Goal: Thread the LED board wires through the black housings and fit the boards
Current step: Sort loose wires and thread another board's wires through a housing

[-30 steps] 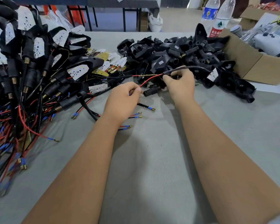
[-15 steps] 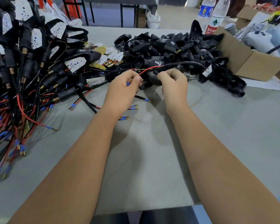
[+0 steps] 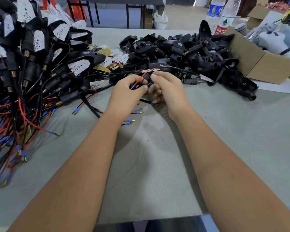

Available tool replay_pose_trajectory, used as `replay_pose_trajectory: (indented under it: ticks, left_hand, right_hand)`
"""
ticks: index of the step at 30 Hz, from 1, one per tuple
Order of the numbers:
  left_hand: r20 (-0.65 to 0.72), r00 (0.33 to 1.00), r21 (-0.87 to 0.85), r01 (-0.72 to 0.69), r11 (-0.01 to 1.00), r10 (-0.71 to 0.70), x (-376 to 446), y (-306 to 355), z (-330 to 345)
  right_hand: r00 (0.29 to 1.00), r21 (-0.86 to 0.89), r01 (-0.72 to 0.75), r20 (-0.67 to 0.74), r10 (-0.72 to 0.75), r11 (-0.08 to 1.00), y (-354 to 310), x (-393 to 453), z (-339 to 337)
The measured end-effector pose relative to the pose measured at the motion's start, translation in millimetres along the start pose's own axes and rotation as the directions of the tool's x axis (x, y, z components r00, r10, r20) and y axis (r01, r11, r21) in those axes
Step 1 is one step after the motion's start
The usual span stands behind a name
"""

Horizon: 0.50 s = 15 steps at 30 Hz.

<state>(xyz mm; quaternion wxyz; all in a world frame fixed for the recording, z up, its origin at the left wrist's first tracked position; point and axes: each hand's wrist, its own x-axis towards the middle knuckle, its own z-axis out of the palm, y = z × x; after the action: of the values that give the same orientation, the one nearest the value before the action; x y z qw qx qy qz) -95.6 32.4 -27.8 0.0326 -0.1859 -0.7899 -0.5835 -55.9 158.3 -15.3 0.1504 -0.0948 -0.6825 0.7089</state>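
My left hand (image 3: 126, 92) pinches the blue-tipped end of a red wire (image 3: 141, 78) at the middle of the table. Close against it, my right hand (image 3: 167, 87) grips a small black housing (image 3: 148, 80), mostly hidden by the fingers. The red wire and a black wire (image 3: 179, 69) run back and to the right toward a white LED board (image 3: 206, 78) lying by the pile of empty black housings (image 3: 182, 52). Loose LED boards (image 3: 115, 60) lie behind my left hand.
A large heap of finished housings with fitted boards and red and black wires (image 3: 28, 77) fills the left side. A cardboard box (image 3: 261, 64) stands at the right, with water bottles (image 3: 224, 17) behind it. Loose wire ends (image 3: 132, 113) lie under my left wrist. Grey table cloth (image 3: 149, 164) lies near me.
My hands have come together: the right hand moved left and nearer to the left hand, and the stretched red wire has shortened into a small loop between them.
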Motion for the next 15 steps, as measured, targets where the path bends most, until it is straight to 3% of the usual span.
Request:
replay_pose_trajectory:
  ticks: [4,7,12,15]
  left_hand:
    - [0.042,0.981,0.255,-0.195,0.947,0.191,-2,-1,0]
    - [0.093,0.962,0.313,-0.274,0.909,0.258,-4,-2,0]
    - [-0.157,0.957,0.385,-0.169,0.907,0.244,-1,-1,-9]
    - [-0.193,0.966,0.42,-0.078,0.904,0.173,0,-5,-15]
  right_hand:
    - [0.995,0.237,-0.03,0.099,0.007,0.971,-2,2,-8]
    - [0.991,0.26,-0.025,0.133,-0.01,0.965,-1,1,-6]
    - [0.997,0.306,0.062,0.023,-0.073,0.95,-2,1,-2]
    - [0.995,0.318,0.09,0.013,-0.099,0.944,-1,1,-1]
